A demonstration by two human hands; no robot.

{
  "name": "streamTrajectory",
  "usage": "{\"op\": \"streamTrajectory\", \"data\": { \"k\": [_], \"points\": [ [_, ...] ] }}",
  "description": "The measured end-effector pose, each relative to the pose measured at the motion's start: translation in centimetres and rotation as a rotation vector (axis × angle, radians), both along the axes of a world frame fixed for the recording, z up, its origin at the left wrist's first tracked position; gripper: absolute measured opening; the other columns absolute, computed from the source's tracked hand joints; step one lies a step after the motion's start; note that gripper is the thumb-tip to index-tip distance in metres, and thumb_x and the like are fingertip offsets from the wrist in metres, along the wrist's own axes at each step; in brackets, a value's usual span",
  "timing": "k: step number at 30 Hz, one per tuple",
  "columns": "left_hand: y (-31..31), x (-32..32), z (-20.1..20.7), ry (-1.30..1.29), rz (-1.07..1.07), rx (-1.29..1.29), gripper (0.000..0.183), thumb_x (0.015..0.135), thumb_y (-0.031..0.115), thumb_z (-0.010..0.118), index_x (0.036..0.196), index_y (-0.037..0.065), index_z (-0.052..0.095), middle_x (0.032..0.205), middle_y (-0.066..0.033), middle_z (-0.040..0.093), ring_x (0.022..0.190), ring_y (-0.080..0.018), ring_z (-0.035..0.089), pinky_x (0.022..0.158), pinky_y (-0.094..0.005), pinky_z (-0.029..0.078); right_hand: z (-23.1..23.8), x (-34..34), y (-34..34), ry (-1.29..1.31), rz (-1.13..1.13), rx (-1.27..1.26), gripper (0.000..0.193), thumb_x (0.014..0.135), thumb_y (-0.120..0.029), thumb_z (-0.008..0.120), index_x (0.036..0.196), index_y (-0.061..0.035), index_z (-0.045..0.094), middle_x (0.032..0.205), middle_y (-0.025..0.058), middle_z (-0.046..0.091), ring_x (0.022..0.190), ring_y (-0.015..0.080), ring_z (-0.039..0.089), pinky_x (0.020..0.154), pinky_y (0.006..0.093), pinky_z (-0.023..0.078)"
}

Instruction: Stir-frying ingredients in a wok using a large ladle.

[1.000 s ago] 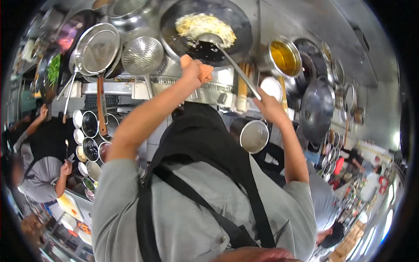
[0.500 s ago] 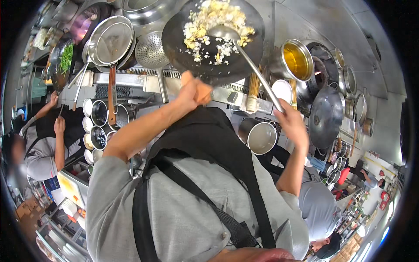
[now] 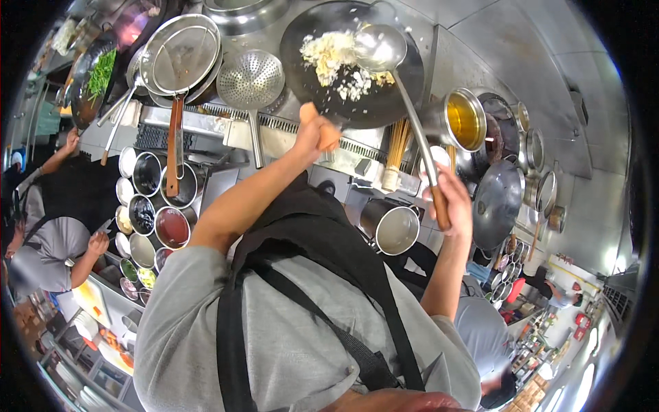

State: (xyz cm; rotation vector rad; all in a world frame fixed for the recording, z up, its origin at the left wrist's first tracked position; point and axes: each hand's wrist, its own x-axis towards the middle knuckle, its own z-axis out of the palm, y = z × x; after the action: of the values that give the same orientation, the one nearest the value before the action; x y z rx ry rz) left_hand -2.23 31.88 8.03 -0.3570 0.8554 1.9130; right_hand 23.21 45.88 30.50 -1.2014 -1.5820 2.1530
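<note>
A black wok point(image 3: 309, 82) sits on the range in front of me, with pale rice and yellow bits like egg point(image 3: 329, 55) in its middle and left. My left hand point(image 3: 317, 139) is closed around a folded orange-tan cloth point(image 3: 329, 137) at the wok's near edge; whatever the cloth wraps is hidden. In my right hand point(image 3: 453, 200) is the wooden end of a long steel ladle point(image 3: 414, 113), fingers loosely around it. The ladle's bowl point(image 3: 381, 48) hangs over the wok's far right side, beside the rice.
A perforated skimmer point(image 3: 250, 79) and wire strainers point(image 3: 180, 55) lie left of the wok. Right of it stand a pot of yellow oil point(image 3: 465, 120), a bamboo brush point(image 3: 397, 154) and a dark lid point(image 3: 499, 204). A co-worker point(image 3: 58, 240) handles another wok with greens point(image 3: 101, 72) at left.
The ladle's bowl has moved right and looks larger; my right hand has turned on its handle. The rice has shifted and gathered closer to the middle. My left hand keeps hold of the cloth.
</note>
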Motion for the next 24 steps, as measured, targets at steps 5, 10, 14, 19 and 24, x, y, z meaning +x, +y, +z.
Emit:
{"op": "streamTrajectory", "data": {
  "k": [5,10,14,19,24],
  "points": [
    [3.3,-3.9,-3.9,0.108,-0.044,0.111,0.012,0.082,0.006,0.054,0.09,-0.002,0.051,0.076,-0.0181,0.057,0.056,-0.0315,0.062,0.039,-0.0448,0.049,4.8,-9.8,0.6,0.174,0.204,0.618,0.029,0.091,-0.009,0.06,0.118,0.0025,0.059,0.124,0.0156,0.059,0.108,0.0246,0.06,0.094,0.0336,0.047],
    [5.6,-4.4,-1.6,0.128,0.019,-0.086,0.013,0.085,0.008,0.057,0.091,-0.001,0.051,0.079,-0.017,0.06,0.06,-0.0309,0.062,0.048,-0.0454,0.053,2.9,-22.3,7.3,0.688,0.227,0.581,0.024,0.09,-0.015,0.059,0.07,-0.003,0.058,0.068,0.0087,0.06,0.064,0.021,0.056,0.068,0.0356,0.049],
    [5.8,-5.3,-1.3,0.152,-0.078,-0.084,0.027,0.089,0.025,0.064,0.095,0.002,0.054,0.083,-0.0145,0.061,0.064,-0.0285,0.064,0.053,-0.0442,0.056,14.8,-25.0,7.3,0.88,0.127,0.793,0.049,0.091,-0.038,0.039,0.051,-0.0104,0.037,0.044,0.0023,0.026,0.044,0.0169,0.028,0.05,0.0325,0.029],
    [2.1,-4.8,-2.1,0.211,-0.224,-0.15,0.036,0.088,0.041,0.067,0.092,0.007,0.058,0.075,-0.0044,0.061,0.061,-0.0153,0.061,0.046,-0.0329,0.046,12.7,-21.3,3.3,1.029,-0.279,0.746,0.035,0.078,-0.032,0.039,0.052,-0.0098,0.042,0.043,0.0047,0.033,0.041,0.0182,0.034,0.048,0.0339,0.033],
    [-1.9,-2.1,3.1,0.185,-0.212,-0.172,0.038,0.089,0.037,0.066,0.106,0.006,0.054,0.085,-0.0073,0.064,0.069,-0.0206,0.066,0.051,-0.0361,0.052,3.8,-24.0,10.8,1.002,-0.144,0.497,0.036,0.085,-0.031,0.041,0.057,-0.0085,0.043,0.045,0.0052,0.037,0.042,0.0173,0.036,0.048,0.0319,0.036]
  ]
}}
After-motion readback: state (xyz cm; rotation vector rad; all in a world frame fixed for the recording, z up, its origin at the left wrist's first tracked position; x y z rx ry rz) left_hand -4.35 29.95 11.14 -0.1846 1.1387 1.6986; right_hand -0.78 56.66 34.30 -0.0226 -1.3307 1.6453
